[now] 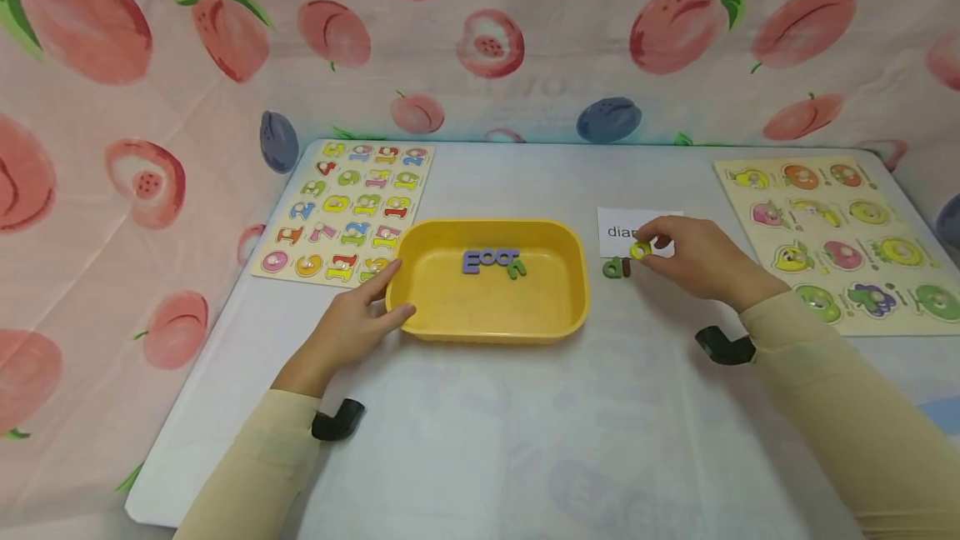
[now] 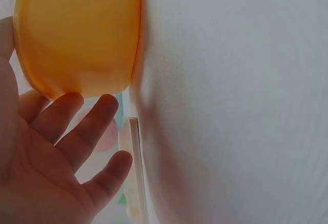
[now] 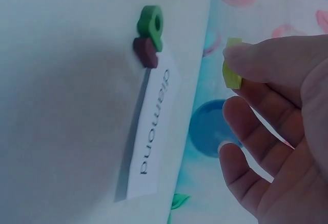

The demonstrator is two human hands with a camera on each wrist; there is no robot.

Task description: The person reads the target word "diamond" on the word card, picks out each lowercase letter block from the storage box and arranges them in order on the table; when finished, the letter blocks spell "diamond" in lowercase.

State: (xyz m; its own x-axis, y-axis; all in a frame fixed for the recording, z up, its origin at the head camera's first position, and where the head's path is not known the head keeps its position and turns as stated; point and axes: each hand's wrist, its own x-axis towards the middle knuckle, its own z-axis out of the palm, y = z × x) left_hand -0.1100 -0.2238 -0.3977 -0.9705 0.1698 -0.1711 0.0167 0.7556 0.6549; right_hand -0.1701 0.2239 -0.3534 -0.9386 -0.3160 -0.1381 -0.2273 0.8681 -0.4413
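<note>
My left hand [image 1: 356,319] holds the left end of a yellow plastic tray [image 1: 487,332], thumb over the rim at the near corner and fingers against the outer wall. Several purple letters [image 1: 487,258] and a green letter n [image 1: 517,270] lie in the tray. Between thumb and index finger, my right hand [image 1: 693,257] pinches a small yellow letter [image 1: 640,251], mostly covered, above the lower edge of a white card [image 1: 613,220]. The card reads "diamond" in the right wrist view. Just below it lie a green letter d [image 1: 612,268] and a dark brown letter i [image 1: 626,267].
A number puzzle board [image 1: 300,215] lies at the left, partly behind the tray. At the right is a fruit puzzle board [image 1: 817,227], close to my right forearm. A fruit-printed cloth [image 1: 555,40] hangs behind the white table [image 1: 480,440].
</note>
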